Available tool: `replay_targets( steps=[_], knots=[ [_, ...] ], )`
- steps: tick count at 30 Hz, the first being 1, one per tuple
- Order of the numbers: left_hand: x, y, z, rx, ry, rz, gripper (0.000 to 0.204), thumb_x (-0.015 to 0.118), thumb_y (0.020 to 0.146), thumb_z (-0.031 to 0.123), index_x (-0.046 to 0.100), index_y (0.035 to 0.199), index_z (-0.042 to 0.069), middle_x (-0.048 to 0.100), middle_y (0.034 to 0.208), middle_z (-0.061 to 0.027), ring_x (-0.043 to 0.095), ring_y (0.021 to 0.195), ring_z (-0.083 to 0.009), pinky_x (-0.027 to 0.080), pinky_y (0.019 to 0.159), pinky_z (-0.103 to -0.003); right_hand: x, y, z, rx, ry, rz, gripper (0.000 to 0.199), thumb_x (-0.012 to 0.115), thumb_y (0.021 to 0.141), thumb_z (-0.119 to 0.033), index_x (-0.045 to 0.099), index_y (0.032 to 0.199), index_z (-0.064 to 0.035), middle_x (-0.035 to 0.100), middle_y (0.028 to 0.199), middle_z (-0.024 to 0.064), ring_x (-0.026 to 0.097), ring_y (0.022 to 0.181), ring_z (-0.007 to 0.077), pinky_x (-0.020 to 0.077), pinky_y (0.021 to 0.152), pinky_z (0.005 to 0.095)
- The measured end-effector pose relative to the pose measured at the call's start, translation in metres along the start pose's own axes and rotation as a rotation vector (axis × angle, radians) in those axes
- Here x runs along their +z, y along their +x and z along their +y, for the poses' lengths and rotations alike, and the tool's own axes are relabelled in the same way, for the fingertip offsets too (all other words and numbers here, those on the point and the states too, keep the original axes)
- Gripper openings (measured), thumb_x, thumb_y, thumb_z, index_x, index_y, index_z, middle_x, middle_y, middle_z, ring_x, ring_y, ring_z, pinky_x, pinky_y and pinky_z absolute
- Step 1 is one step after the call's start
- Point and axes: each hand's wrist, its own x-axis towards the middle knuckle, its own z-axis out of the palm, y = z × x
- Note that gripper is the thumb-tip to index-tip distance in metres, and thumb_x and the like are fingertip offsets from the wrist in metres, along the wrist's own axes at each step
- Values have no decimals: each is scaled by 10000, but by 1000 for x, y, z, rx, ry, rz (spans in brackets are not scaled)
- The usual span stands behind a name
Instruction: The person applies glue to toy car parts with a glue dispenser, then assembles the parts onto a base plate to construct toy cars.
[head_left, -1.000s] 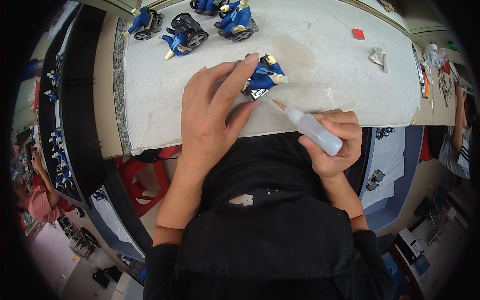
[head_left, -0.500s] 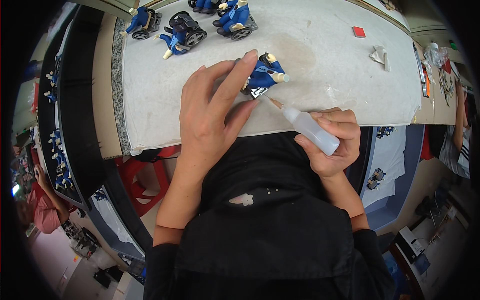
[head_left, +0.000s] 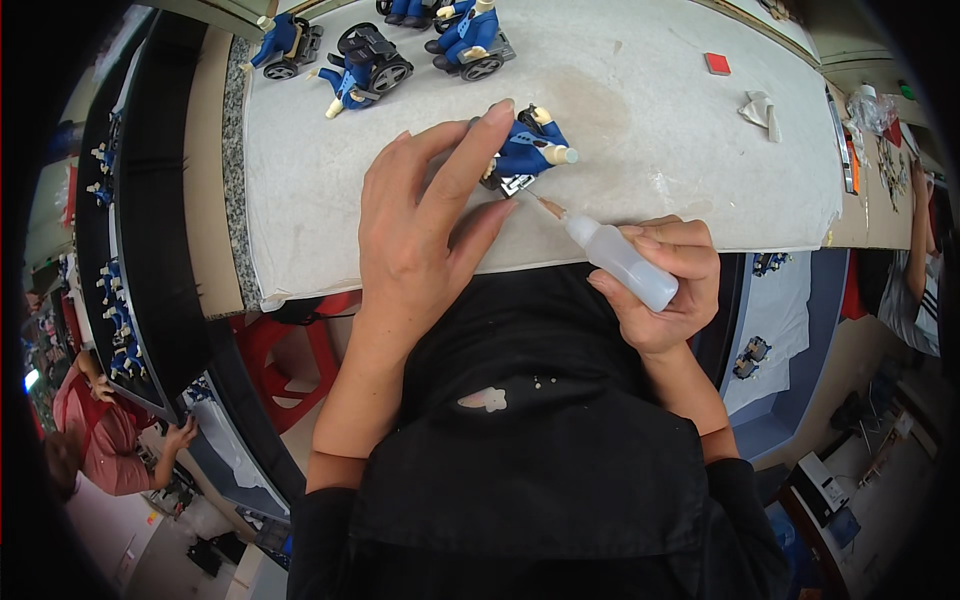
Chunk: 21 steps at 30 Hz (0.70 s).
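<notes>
My left hand [head_left: 420,220] holds a headless blue-suited figurine [head_left: 528,152] seated in a dark wheelchair, steadying it on the white-covered bench. Its fingers hide part of the chair. In my right hand [head_left: 685,265] is a translucent needle-tip squeeze bottle [head_left: 628,262], tilted up and to the left. The thin needle reaches the silvery piece [head_left: 517,185] at the chair's lower side; whether it touches cannot be told.
Several similar wheelchair figurines [head_left: 372,65] stand or lie at the back left of the bench. A red square block [head_left: 717,64] and crumpled white tissue [head_left: 760,112] lie at the right. A black tray [head_left: 150,230] holds figurines on the left, with a co-worker [head_left: 110,440] beside it.
My hands, the figurine and the bottle are almost still. At the left, the co-worker has leaned in and now has hands at the black tray's near end.
</notes>
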Motion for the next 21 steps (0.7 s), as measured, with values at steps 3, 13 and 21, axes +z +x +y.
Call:
replay_targets(
  steps=[3, 13, 21],
  knots=[
    [-1, 0, 0, 5, -10, -2, 668, 718, 589, 38, 513, 1217, 130, 548, 1001, -98, 545, 871, -253, 415, 832, -423, -1, 0, 0, -4, -1, -3, 455, 794, 586, 5, 527, 952, -41, 527, 891, 100, 603, 726, 165, 499, 590, 241],
    [-1, 2, 0, 27, -30, 20, 636, 714, 583, 27, 522, 1186, 90, 559, 991, -100, 541, 876, -262, 409, 792, -367, -1, -1, 0, -8, -23, 4, 450, 797, 581, 3, 532, 942, -40, 528, 884, 104, 604, 716, 166, 501, 587, 244],
    [0, 2, 0, 25, -31, 35, 612, 711, 589, 16, 522, 1168, 73, 565, 1000, -107, 541, 879, -266, 409, 772, -356, -1, -1, 1, -4, -22, 11, 454, 797, 580, 3, 527, 941, -42, 531, 880, 103, 609, 725, 172, 506, 585, 248]
  ],
)
